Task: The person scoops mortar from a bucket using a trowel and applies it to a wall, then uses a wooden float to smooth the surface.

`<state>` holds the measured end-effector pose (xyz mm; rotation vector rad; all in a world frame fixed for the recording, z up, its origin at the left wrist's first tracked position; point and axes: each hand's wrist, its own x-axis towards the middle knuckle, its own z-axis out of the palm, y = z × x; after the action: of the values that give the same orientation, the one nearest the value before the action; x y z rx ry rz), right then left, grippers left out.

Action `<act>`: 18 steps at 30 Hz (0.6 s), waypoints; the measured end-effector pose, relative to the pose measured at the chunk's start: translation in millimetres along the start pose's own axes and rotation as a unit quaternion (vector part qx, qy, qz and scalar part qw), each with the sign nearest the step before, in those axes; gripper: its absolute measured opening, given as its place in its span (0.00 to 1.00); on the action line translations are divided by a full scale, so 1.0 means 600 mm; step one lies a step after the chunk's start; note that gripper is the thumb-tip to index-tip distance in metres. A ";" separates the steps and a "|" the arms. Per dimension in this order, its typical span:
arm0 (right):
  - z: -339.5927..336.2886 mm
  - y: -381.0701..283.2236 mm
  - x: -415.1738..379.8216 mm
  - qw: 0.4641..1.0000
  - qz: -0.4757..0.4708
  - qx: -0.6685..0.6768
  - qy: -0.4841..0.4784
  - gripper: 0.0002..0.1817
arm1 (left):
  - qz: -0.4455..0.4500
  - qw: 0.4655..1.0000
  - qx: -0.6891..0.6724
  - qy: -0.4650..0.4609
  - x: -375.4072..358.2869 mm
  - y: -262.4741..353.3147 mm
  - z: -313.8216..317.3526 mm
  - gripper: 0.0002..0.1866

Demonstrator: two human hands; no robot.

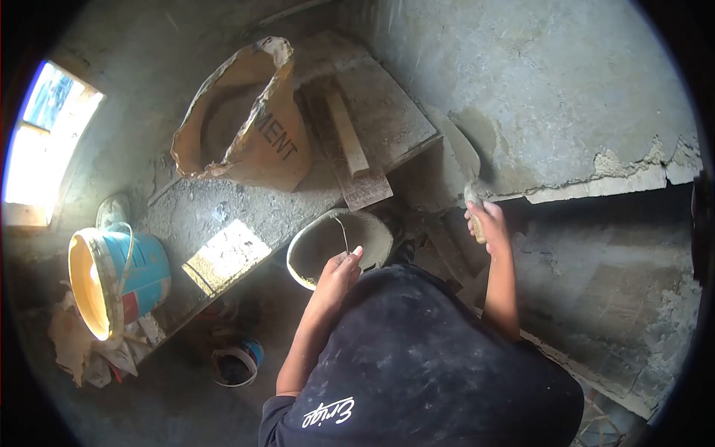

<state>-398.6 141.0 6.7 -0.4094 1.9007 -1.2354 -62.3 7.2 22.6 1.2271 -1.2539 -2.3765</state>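
My left hand (339,272) is closed around the thin wire handle (345,232) of a bucket (294,257). The bucket hangs at my front with its mouth up and grey mortar showing inside. In my right hand (488,223) is the handle of a trowel (463,149), fingers wrapped round it. Its broad, mortar-smeared blade points up and overlaps the wall (551,82) in this view. Wet-looking mortar darkens the wall beside the blade.
An open paper cement bag (279,145) stands on a dusty platform (365,82), beside a flat board with a wooden bar (346,134). At left, a blue bucket (149,268) lies tipped. Below is a small bucket (249,365). A rough-edged ledge (603,186) runs along the right.
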 end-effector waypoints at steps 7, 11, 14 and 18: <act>-0.032 0.042 0.040 0.997 0.025 0.063 0.034 0.15 | 0.005 1.000 -0.014 -0.009 0.002 -0.011 -0.009 0.20; -0.015 0.065 -0.012 0.997 0.045 0.054 0.034 0.16 | 0.007 1.000 -0.004 0.004 -0.003 -0.009 -0.004 0.21; 0.003 0.062 -0.017 0.999 0.022 0.027 0.012 0.17 | 0.005 1.000 -0.001 0.003 -0.007 -0.004 0.002 0.22; 0.029 0.028 0.019 0.998 -0.015 0.061 0.018 0.17 | 0.001 1.000 -0.012 -0.008 0.000 -0.013 -0.008 0.21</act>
<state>-389.7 130.9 -16.4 -0.3536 1.8451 -1.3783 -57.1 9.3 15.6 1.2014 -1.2265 -2.3984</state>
